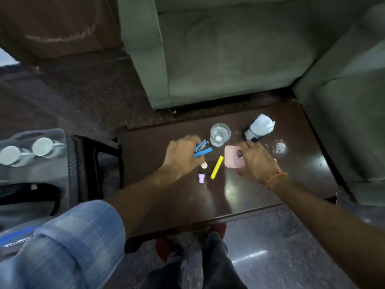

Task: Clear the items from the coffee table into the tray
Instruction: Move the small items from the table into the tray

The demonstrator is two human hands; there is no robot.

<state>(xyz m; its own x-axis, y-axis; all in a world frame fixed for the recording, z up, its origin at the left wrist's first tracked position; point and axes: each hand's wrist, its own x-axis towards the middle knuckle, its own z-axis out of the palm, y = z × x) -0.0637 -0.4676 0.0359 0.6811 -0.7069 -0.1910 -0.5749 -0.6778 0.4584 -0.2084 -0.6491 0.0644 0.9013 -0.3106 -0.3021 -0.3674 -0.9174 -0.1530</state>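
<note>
On the dark brown coffee table (291, 176), my left hand (181, 156) is closed around a blue clip-like tool (201, 149). My right hand (256, 161) grips the right side of a small pink square box (230, 158). Between the hands lie a yellow marker (216, 167), a small white cap (204, 165) and a small lilac piece (201, 177). Behind them stand a clear glass (220, 134) and a dark object wrapped in white tissue (259, 127). No tray shows clearly.
A grey-green sofa (229, 55) stands beyond the table, with another seat (350, 122) at the right. To the left is a grey bag (33, 151) holding two metal-lidded containers. A clear lid or wet ring (279, 147) sits at the table's right.
</note>
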